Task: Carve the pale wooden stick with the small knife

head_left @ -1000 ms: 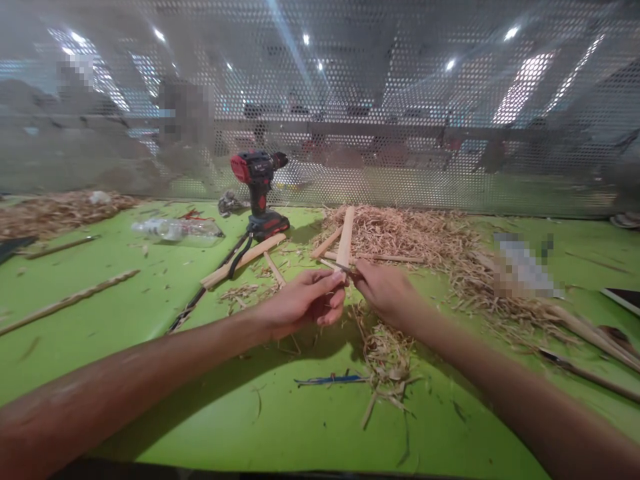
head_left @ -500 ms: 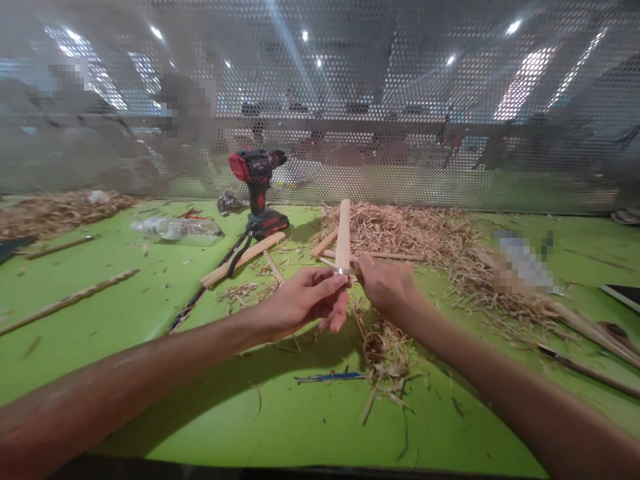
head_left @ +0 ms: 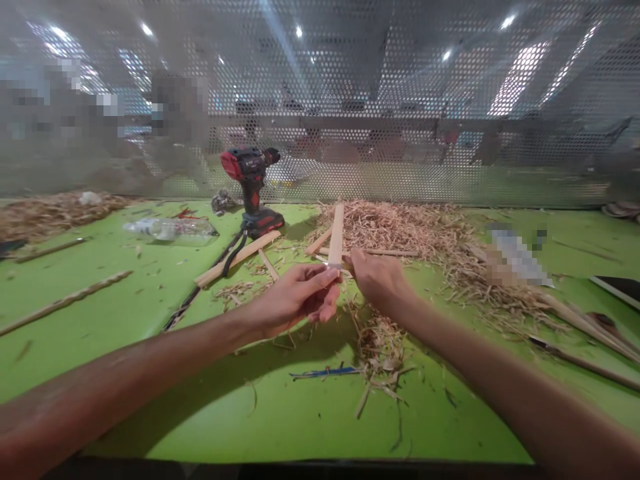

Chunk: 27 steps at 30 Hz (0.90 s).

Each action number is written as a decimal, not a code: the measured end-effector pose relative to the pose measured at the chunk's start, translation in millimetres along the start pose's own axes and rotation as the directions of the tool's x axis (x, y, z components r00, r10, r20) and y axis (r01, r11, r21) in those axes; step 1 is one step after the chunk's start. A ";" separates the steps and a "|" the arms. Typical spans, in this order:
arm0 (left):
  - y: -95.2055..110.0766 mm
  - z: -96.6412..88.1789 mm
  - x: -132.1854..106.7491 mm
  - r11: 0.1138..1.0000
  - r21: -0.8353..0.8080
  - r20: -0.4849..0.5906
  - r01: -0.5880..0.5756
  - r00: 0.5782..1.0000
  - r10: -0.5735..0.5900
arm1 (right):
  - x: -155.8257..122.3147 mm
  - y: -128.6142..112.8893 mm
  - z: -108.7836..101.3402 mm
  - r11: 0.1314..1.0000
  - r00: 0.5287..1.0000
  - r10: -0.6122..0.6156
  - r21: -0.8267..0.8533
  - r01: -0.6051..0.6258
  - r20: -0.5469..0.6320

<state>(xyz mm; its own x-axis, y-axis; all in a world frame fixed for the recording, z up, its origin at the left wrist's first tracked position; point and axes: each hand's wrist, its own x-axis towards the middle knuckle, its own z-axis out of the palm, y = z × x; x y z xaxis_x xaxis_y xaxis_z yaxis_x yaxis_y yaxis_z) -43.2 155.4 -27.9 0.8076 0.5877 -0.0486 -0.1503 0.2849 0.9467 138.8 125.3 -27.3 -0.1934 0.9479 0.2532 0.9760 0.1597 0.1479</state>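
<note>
A flat, pale wooden strip [head_left: 337, 232] points away from me, its near end at the fingers of my left hand [head_left: 305, 293]. The left thumb and forefinger are closed on that end, with the other fingers curled loosely below. My right hand [head_left: 377, 275] is closed around a knife, whose handle is mostly hidden in the fist. The narrow shiny knife blade [head_left: 331, 265] lies across the strip near its near end, close to my left thumb. Curled wood shavings [head_left: 383, 340] lie on the green table just below my hands.
A red-and-black cordless drill [head_left: 253, 190] stands behind the hands, left of the strip. A plastic bottle [head_left: 170, 229] and a twisted stick [head_left: 65, 303] lie left. Behind is a shavings heap [head_left: 405, 230] against a perforated metal screen [head_left: 320, 160]. Long-handled tools [head_left: 585, 360] lie right.
The blade has turned slightly on the strip and shows a thinner edge. Both hands stay close together in the same grip. The whole view has shifted a little.
</note>
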 end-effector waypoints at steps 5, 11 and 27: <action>-2.0 -1.6 -5.0 1.000 0.024 0.074 0.006 0.997 -0.008 | 3.4 20.4 3.5 0.988 0.991 0.120 0.095 -0.125 0.054; -0.3 7.4 -10.0 0.998 0.033 0.263 0.050 0.963 -0.057 | 4.0 74.1 3.0 0.938 0.928 0.347 0.035 -0.346 -0.136; -8.3 -5.3 4.3 0.996 0.065 0.069 -0.056 0.996 0.052 | -5.4 3.8 -8.7 0.997 0.991 0.036 0.056 -0.044 0.131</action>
<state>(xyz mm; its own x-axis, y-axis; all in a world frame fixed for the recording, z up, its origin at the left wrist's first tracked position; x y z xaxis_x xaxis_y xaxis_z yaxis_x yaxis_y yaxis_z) -41.5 159.6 -37.6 0.8360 0.5483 0.0222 -0.1577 0.2014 0.9667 142.8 118.3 -19.8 -0.1435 0.9810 0.1309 0.9876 0.1334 0.0827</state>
